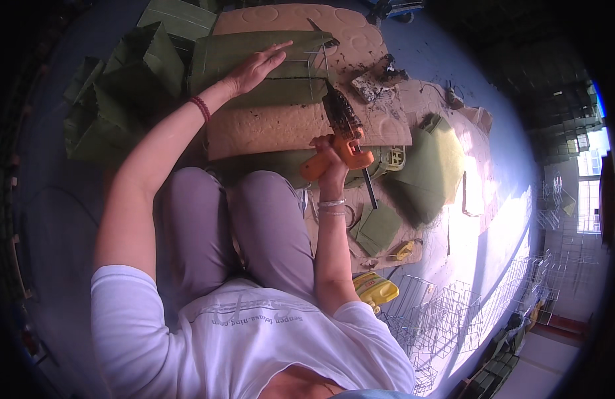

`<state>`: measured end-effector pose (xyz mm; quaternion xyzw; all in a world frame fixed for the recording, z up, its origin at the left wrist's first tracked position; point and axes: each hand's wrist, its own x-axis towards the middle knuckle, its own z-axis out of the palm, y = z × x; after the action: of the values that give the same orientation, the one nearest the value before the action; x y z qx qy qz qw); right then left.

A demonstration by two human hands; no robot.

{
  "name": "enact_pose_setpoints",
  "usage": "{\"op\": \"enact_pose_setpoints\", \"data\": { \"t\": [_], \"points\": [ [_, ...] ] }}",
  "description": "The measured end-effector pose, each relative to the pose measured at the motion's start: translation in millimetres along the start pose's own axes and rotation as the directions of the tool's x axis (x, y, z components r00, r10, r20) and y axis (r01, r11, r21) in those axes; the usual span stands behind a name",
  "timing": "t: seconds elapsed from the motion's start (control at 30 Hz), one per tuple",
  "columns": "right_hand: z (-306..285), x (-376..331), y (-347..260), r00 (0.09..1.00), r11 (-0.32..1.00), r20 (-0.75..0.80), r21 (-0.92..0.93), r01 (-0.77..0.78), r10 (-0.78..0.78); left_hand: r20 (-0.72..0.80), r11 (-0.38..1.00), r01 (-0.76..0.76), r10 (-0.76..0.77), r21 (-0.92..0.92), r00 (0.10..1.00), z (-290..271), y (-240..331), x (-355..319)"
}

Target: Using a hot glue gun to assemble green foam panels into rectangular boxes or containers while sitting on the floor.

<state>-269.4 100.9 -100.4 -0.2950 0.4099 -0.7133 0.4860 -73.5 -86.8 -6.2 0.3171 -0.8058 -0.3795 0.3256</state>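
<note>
My right hand [332,166] is wrapped round the grip of an orange glue gun [353,151]. Dark residue cakes the gun's front part, and its tip points away from me at the edge of a green panel [261,90]. A dark stick juts from the gun's back end. My left hand [253,72] lies with fingers stretched out on the green panel's surface. Thin metal wires [315,66] cross the panel near its right end, close to the gun's tip. Under the panel is a brown cardboard sheet [267,130] in front of my knees.
Green fabric boxes [138,73] are piled at the left. To the right are a residue-covered block [377,83], a green folded piece [430,166] and small green squares [377,228]. A yellow container [376,290] stands by my right elbow, near wire frames [447,312] on the floor.
</note>
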Motion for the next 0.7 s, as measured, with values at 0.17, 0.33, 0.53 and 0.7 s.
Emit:
{"op": "enact_pose_setpoints", "data": {
  "t": [0.17, 0.33, 0.53, 0.7],
  "points": [
    [5.3, -1.4, -6.4, 1.000, 1.000, -0.018, 0.027, -0.008, 0.009, -0.014, 0.999, -0.031, 0.031, 0.034, 0.999, -0.2, -5.6, -0.1],
    [4.2, 0.3, -7.3, 0.998, 1.000, -0.063, 0.008, 0.012, -0.012, -0.006, 1.000, -0.022, 0.023, 0.019, 1.000, 0.5, -5.7, -0.2],
    [5.4, -0.9, -8.4, 0.998, 0.996, -0.062, 0.083, -0.015, 0.020, -0.009, 0.999, -0.023, 0.024, 0.028, 1.000, 0.9, -6.2, -0.6],
    [3.3, -0.9, -9.2, 0.996, 0.995, -0.085, 0.099, 0.008, 0.000, -0.016, 1.000, -0.020, 0.020, 0.010, 1.000, 1.9, -1.8, 0.0]
  ]
}}
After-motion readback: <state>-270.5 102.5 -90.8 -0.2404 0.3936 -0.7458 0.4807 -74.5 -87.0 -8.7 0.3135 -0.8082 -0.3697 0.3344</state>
